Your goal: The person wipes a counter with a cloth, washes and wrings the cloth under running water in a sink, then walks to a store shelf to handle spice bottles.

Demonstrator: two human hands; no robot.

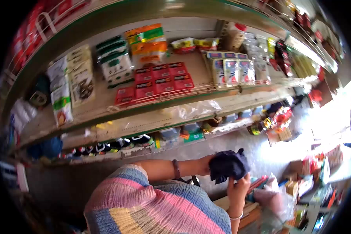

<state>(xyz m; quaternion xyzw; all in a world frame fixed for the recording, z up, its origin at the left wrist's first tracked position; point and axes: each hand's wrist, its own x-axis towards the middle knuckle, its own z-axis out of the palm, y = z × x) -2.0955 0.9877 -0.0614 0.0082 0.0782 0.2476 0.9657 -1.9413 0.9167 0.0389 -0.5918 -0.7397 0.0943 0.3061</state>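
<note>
A crumpled dark navy cloth [229, 167] is held up in front of my body, above the grey floor. My left hand [205, 164] reaches in from the left and grips the cloth's left side; its fingertips are hidden behind the fabric. From below, my right hand [238, 188] pinches the cloth's lower right edge, thumb and fingers closed on it. A dark bangle [176, 169] circles my left wrist, and a pale bangle [236, 217] my right.
A long shelf [201, 72] runs across in front, with red packets [160, 80], white-and-green bags [115, 62] and pale boxed packs [232, 70]. Bottles [121, 143] line the lowest level. Cartons and plastic bags [279, 201] crowd the right side.
</note>
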